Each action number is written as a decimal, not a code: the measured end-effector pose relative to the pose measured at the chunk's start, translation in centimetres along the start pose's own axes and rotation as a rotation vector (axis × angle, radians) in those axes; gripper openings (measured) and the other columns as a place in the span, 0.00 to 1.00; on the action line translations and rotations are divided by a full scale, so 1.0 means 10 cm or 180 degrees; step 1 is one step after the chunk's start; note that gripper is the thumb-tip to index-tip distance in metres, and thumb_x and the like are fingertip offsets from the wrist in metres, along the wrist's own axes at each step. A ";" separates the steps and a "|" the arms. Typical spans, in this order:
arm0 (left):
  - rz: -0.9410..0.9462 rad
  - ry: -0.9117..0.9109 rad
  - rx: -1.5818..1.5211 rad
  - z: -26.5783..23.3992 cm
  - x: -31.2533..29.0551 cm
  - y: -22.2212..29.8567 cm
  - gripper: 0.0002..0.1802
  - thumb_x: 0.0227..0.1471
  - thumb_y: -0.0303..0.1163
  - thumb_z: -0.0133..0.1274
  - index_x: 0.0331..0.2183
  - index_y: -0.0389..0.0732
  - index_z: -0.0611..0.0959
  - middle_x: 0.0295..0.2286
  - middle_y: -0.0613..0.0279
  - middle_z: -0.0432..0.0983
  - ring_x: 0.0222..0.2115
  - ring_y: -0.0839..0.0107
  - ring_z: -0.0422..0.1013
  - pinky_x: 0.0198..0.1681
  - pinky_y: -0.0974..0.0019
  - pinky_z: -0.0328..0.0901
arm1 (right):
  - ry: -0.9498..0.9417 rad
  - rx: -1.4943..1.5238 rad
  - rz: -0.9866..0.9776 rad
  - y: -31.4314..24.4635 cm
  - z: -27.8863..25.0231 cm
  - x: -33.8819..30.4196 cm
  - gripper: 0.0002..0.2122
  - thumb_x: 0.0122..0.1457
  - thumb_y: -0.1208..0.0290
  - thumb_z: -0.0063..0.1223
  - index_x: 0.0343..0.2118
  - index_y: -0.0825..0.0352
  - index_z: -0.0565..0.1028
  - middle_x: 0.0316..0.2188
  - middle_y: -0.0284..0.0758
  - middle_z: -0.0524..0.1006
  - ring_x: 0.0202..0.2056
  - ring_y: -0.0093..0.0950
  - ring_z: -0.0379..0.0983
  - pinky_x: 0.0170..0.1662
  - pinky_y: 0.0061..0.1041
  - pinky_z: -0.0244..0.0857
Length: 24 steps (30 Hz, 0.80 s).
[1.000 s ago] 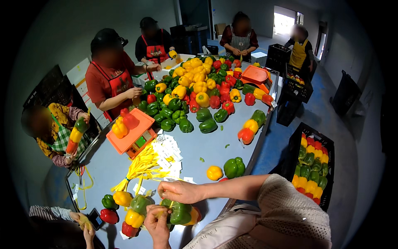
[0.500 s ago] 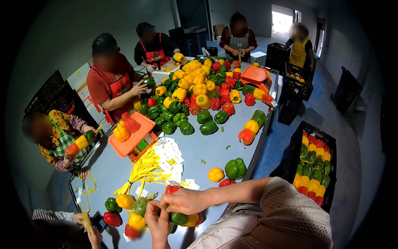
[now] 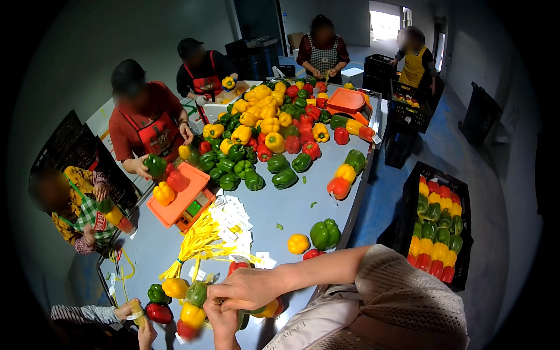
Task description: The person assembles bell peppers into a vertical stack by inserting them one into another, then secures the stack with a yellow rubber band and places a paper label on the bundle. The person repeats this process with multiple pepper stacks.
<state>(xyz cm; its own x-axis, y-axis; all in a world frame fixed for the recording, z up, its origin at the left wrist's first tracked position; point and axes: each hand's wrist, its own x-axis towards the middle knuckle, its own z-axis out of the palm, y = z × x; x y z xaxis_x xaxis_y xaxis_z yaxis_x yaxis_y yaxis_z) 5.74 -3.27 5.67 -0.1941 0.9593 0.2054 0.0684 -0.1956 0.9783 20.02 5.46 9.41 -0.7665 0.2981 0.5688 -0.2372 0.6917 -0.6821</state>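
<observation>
My right hand [image 3: 248, 289] and my left hand [image 3: 223, 319] meet over the near part of the table, fingers pinched together. Whatever lies between the fingertips is hidden. Just left of them is a row of three bell peppers: a green one [image 3: 197, 293], a yellow one [image 3: 192, 315] and a blurred red one [image 3: 186, 331]. Under my right wrist another yellow pepper [image 3: 269, 309] shows, partly covered. Beyond my knuckles a red pepper [image 3: 237, 266] peeks out. A bunch of yellow net sleeves [image 3: 201, 236] with white tags [image 3: 233, 219] lies farther up the table.
An orange scale [image 3: 184, 198] carries peppers at left. A large heap of peppers [image 3: 262, 111] covers the far table. Co-workers stand along the left and far sides; another person's hands [image 3: 140, 318] are at lower left. A black crate [image 3: 461, 268] of packed peppers stands at right.
My right hand has moved slightly down and left over my left fingers. The red-aproned co-worker has brought a green pepper to the scale. My view has shifted a little.
</observation>
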 end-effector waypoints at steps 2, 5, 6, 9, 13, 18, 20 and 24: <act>-0.0140 0.0165 -0.0089 0.00 0.00 -0.03 0.07 0.47 0.17 0.60 0.30 0.36 0.80 0.26 0.66 0.70 0.30 0.77 0.66 0.37 0.75 0.62 | 0.0168 -0.0084 -0.0137 0.00 -0.04 0.04 0.11 0.60 0.66 0.51 0.39 0.67 0.67 0.28 0.43 0.75 0.31 0.45 0.73 0.34 0.40 0.66; 0.0042 0.0118 0.0204 -0.09 0.00 -0.13 0.06 0.48 0.17 0.60 0.30 0.35 0.79 0.28 0.65 0.70 0.32 0.76 0.67 0.38 0.73 0.63 | 0.0007 -0.0563 0.0067 0.04 -0.22 0.07 0.11 0.56 0.71 0.54 0.40 0.67 0.71 0.37 0.40 0.75 0.42 0.41 0.70 0.45 0.35 0.65; 0.0127 0.0128 0.0210 -0.09 -0.01 -0.15 0.06 0.48 0.17 0.59 0.30 0.35 0.79 0.28 0.65 0.70 0.33 0.75 0.67 0.39 0.73 0.63 | -0.0105 -0.0446 0.0173 0.10 -0.24 0.02 0.10 0.55 0.72 0.54 0.40 0.67 0.72 0.37 0.40 0.75 0.41 0.41 0.70 0.45 0.35 0.65; 0.0209 0.0148 0.0150 -0.05 -0.04 -0.13 0.06 0.49 0.17 0.59 0.30 0.36 0.79 0.30 0.63 0.70 0.34 0.74 0.66 0.40 0.72 0.63 | -0.0161 -0.0281 0.0247 0.20 -0.23 -0.09 0.07 0.52 0.76 0.53 0.34 0.68 0.74 0.33 0.40 0.75 0.40 0.40 0.71 0.45 0.36 0.65; 0.0046 0.0177 0.0012 -0.03 -0.04 -0.09 0.06 0.50 0.18 0.58 0.28 0.37 0.76 0.32 0.62 0.70 0.35 0.75 0.67 0.41 0.71 0.64 | -0.0041 -0.0604 0.0509 0.20 -0.23 -0.12 0.04 0.50 0.75 0.54 0.28 0.68 0.73 0.28 0.40 0.74 0.36 0.42 0.72 0.39 0.38 0.66; 0.0084 0.0217 -0.0245 -0.06 -0.02 -0.09 0.07 0.53 0.18 0.56 0.31 0.37 0.73 0.32 0.61 0.75 0.32 0.77 0.69 0.39 0.75 0.65 | 0.0359 -0.1257 0.0529 0.09 -0.09 -0.18 0.04 0.51 0.73 0.53 0.25 0.68 0.72 0.25 0.40 0.73 0.32 0.42 0.72 0.33 0.39 0.66; -0.0063 0.0310 -0.0418 -0.08 -0.01 -0.07 0.09 0.52 0.19 0.57 0.29 0.37 0.73 0.31 0.62 0.75 0.30 0.79 0.69 0.36 0.75 0.65 | 0.0348 -0.1351 0.0515 0.05 -0.05 -0.21 0.05 0.51 0.73 0.52 0.29 0.68 0.73 0.27 0.38 0.73 0.32 0.40 0.72 0.33 0.40 0.65; -0.0341 0.0215 -0.0784 -0.16 0.04 -0.03 0.11 0.49 0.17 0.60 0.28 0.39 0.73 0.29 0.63 0.76 0.28 0.79 0.69 0.35 0.76 0.66 | 0.0521 -0.1497 0.0207 0.07 0.10 -0.26 0.07 0.50 0.73 0.53 0.33 0.66 0.74 0.28 0.35 0.73 0.33 0.37 0.72 0.33 0.38 0.65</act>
<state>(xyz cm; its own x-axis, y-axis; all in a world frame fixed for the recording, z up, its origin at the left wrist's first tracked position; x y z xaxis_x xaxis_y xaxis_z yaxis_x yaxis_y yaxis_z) 4.07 -3.22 5.54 -0.2527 0.9630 0.0937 -0.1943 -0.1454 0.9701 21.27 4.49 7.03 -0.6583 0.4236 0.6223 0.1316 0.8787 -0.4589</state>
